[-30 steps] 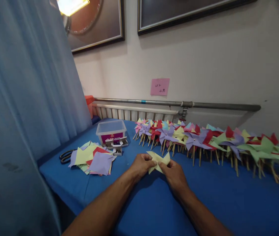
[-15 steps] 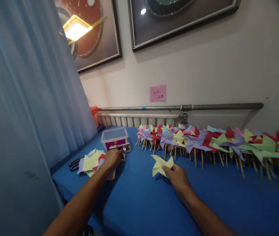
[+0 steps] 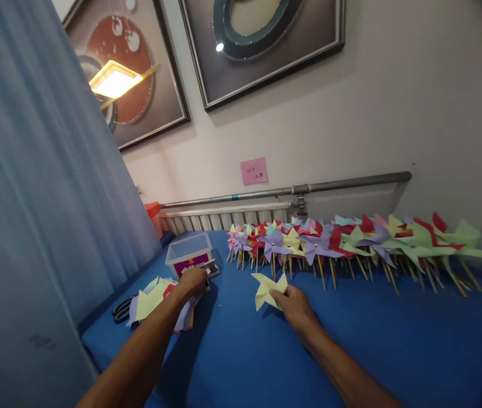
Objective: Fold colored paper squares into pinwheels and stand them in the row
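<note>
A pale yellow paper pinwheel (image 3: 263, 293) with folded blades is pinched between the thumb and fingers of my right hand (image 3: 294, 306), over the blue tabletop. No stick shows on it. My left hand (image 3: 193, 280) reaches down at a small open box (image 3: 212, 268) with a dark inside, in front of a clear plastic tub (image 3: 189, 249) with a purple label. Its fingers are curled, and their tips are hidden, so what they grip does not show. Below that hand lies a loose pile of coloured paper pieces (image 3: 151, 301), partly covered by my forearm.
Many finished pinwheels on sticks (image 3: 315, 246) stand in rows along the back right. Black-handled scissors (image 3: 122, 309) lie left of the paper pile. A blue curtain (image 3: 54, 170) hangs at the left. Behind the table run a pipe (image 3: 351, 182) and a radiator; an orange basket (image 3: 153, 218) stands at the back left.
The view has shifted and tilted a little, so the scene sits further left and lower. Both hands keep nearly the same places: left at the small box, right holding the pinwheel.
</note>
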